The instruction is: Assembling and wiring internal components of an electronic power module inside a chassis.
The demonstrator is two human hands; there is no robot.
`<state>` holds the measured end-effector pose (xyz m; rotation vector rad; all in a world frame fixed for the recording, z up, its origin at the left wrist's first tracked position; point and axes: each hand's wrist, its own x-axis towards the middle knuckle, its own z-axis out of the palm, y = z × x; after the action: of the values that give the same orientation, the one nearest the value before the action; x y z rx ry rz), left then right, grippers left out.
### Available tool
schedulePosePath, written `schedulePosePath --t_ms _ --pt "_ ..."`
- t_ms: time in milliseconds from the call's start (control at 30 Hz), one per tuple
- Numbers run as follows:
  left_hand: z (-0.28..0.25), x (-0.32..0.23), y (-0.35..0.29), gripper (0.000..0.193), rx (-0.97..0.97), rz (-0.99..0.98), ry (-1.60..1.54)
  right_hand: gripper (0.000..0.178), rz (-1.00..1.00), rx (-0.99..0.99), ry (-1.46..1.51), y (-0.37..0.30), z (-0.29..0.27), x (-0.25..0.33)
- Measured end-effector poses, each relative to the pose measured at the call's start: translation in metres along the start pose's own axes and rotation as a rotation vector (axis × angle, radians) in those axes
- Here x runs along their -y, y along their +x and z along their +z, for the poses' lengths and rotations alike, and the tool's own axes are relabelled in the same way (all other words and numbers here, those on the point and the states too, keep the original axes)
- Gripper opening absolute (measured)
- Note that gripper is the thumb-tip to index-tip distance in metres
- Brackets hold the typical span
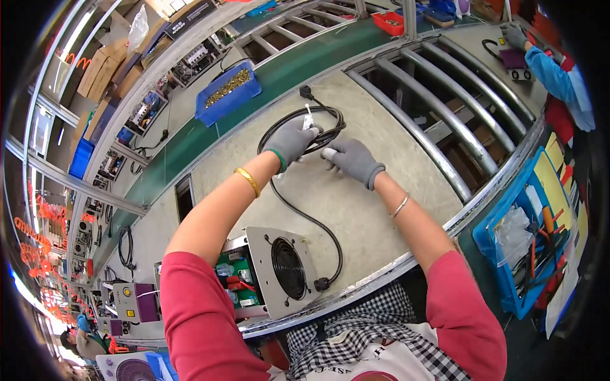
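Cable point(344, 120), black, hangs in a loose coil at the middle of the head view, over a pale bench point(394, 213); the left hand point(290, 142), in a grey glove, is clamped on the coil's lower left, a white tie point(309, 118) standing up by its fingers; the right hand point(353, 161), also grey-gloved, is near it, the two hands apart, its fingers bent toward the coil; whether it grips anything cannot be told. A plug point(306, 93) sits at the coil's far edge; a single length curves down the bench to a connector point(322, 284) just beside a grey machine point(264, 273); whether that is plugged in cannot be told; the machine, near the person, has a round black fan point(289, 268) in its panel. Beyond, a green belt point(181, 143) bears a blue bin point(238, 102) of brass-coloured parts; metal rollers point(445, 114) lie to the right; nearer is a blue tray point(486, 240) of tools; at upper right, a co-worker's blue sleeve point(551, 75) is near a purple machine point(513, 59).
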<state>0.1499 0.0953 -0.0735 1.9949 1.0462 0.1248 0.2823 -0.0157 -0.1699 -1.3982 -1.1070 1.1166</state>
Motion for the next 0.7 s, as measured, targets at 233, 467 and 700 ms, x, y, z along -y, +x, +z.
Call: schedulePosePath --t_ms 233,467,700 --pt "0.017 -0.016 -0.014 0.030 -0.036 0.040 -0.086 0.011 -0.574 -0.487 -0.900 -0.027 -0.021 0.029" --pt "0.023 -0.016 -0.010 0.027 0.054 0.061 -0.099 0.015 -0.743 -0.638 -0.537 -0.022 -0.023 0.023" --pt "0.024 -0.019 -0.013 0.028 0.108 0.066 -0.072 0.035 -0.212 -0.307 0.067 -0.031 -0.029 0.041"
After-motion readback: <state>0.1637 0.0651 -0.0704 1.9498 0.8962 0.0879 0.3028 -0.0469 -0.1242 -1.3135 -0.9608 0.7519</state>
